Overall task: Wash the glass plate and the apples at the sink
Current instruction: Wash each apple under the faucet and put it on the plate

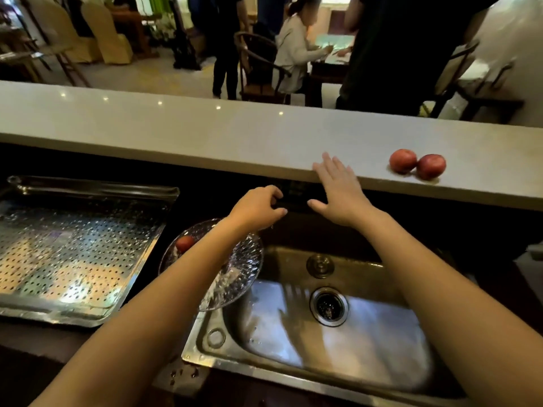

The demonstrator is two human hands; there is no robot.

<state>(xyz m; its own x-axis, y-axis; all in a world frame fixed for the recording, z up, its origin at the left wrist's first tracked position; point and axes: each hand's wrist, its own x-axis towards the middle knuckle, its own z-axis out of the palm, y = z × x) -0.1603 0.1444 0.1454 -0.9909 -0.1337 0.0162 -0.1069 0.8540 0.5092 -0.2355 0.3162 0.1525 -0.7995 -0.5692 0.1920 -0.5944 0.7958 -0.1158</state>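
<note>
Far left of the sink: perforated steel tray (73,254), flat on the dark worktop, wet, reflecting light.

At the sink's left rim: glass plate (248,259), tilted, its lower edge overhanging the basin. One plated apple (184,243) sits on its upper left part. The left forearm crosses over the plate.

Behind the sink, above its back left corner: left hand (258,207), fingers and thumb curled toward a dark fitting under the counter ledge. Too dark there; cannot tell whether it grips anything.

Sink (367,342): stainless steel, wet floor, nothing in the basin. Drain strainer (328,306) near the middle, a round cap (320,265) on the back wall.

Behind the sink, above its middle: right hand (340,192), fingers straight and spread apart, holding nothing. Fingertips overlap the front edge of the raised pale counter (176,133); contact not determinable.

Back right of the sink, on that counter: counter apples (403,160), a pair, red, touching each other, well apart from the right hand.
</note>
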